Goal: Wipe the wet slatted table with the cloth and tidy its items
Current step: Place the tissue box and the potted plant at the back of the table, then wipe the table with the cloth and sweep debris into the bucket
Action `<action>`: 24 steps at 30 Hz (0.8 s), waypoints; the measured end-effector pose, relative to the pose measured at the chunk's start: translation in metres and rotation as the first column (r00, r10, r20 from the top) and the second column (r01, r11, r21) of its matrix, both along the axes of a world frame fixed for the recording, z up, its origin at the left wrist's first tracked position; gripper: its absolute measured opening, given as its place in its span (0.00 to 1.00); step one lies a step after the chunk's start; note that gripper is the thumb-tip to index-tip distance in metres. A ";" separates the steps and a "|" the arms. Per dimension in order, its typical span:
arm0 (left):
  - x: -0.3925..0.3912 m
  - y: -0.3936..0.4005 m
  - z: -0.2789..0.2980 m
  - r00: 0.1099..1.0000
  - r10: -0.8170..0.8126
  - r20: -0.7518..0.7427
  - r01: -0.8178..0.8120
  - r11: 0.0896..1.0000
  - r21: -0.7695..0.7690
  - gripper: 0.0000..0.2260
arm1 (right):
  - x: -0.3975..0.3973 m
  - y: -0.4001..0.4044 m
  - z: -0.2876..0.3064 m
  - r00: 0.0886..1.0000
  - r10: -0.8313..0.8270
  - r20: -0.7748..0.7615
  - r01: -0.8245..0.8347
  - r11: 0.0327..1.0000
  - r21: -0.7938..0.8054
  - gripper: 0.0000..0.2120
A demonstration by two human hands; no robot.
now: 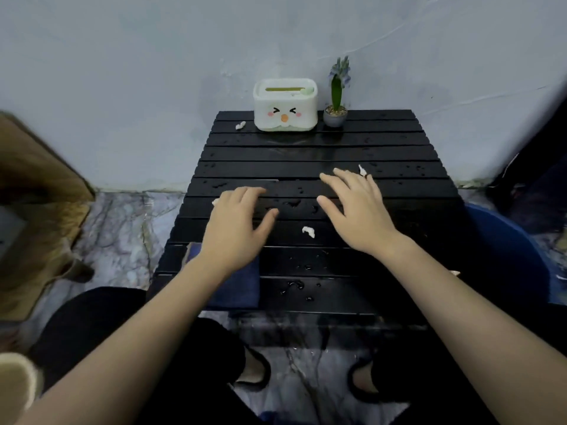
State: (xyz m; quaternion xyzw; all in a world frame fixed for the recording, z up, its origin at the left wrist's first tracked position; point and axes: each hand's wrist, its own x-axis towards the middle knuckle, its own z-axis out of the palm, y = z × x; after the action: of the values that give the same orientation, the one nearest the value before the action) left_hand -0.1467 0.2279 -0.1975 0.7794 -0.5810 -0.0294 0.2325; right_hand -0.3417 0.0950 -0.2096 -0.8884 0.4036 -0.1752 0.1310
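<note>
a: where's the folded dark blue cloth [237,283]?
b: on the near left of the black slatted worktop [399,148], partly under the left hand [237,228]'s wrist. water beads on the slats.
a: and the fingers?
b: both hands spread wide, empty; the right hand [357,213] hovers mid-worktop. a white paper scrap [308,231] lies between them.

You see a black table [322,154] with stripes of slats, a dark blue cloth [239,286], a white box [285,105] with pink cheeks, and a purple flower [340,72] in a grey pot [334,117].
</note>
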 end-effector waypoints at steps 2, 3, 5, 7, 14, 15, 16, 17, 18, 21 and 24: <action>-0.010 0.031 -0.017 0.994 0.104 -0.037 -0.099 0.989 0.113 0.30 | -0.016 0.016 -0.015 0.996 -0.049 -0.080 0.055 0.996 0.072 0.27; -0.016 0.046 -0.026 0.986 0.164 -0.042 -0.155 0.974 0.162 0.34 | -0.024 0.023 -0.023 0.990 -0.065 -0.123 0.078 0.991 0.104 0.28; -0.027 0.064 -0.042 0.964 0.266 -0.005 -0.258 0.940 0.223 0.41 | -0.034 0.031 -0.035 0.976 -0.084 -0.202 0.116 0.981 0.152 0.31; -0.036 0.071 -0.052 0.939 0.338 0.060 -0.342 0.905 0.252 0.45 | -0.039 0.036 -0.044 0.960 -0.083 -0.267 0.126 0.981 0.149 0.32; -0.041 0.052 -0.065 0.914 0.373 0.158 -0.402 0.881 0.250 0.38 | -0.042 0.041 -0.052 0.949 -0.106 -0.296 0.127 0.990 0.053 0.32; -0.040 0.048 -0.067 0.917 0.362 0.166 -0.395 0.884 0.251 0.37 | -0.042 0.041 -0.053 0.949 -0.110 -0.297 0.129 0.991 0.046 0.31; -0.039 0.042 -0.068 0.921 0.351 0.172 -0.385 0.886 0.257 0.36 | -0.042 0.041 -0.054 0.948 -0.112 -0.299 0.130 0.991 0.040 0.31; -0.038 0.036 -0.068 0.926 0.334 0.175 -0.371 0.890 0.266 0.36 | -0.041 0.041 -0.055 0.948 -0.113 -0.299 0.130 0.991 0.035 0.31; -0.037 0.030 -0.068 0.933 0.313 0.177 -0.352 0.895 0.274 0.35 | -0.041 0.041 -0.055 0.948 -0.115 -0.298 0.130 0.991 0.028 0.31; -0.033 0.001 -0.069 0.954 0.246 0.171 -0.286 0.918 0.276 0.34 | -0.040 0.038 -0.057 0.948 -0.121 -0.293 0.132 0.991 0.018 0.31; -0.031 -0.025 -0.068 0.967 0.199 0.162 -0.236 0.936 0.263 0.33 | -0.042 0.043 -0.057 0.949 -0.121 -0.290 0.128 0.992 0.004 0.31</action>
State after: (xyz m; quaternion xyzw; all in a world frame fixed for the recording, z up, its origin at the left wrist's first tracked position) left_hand -0.1778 0.2031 -0.2656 0.8642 -0.4953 -0.0332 0.0825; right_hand -0.3837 0.1379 -0.2663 -0.8757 0.4756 -0.0469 0.0694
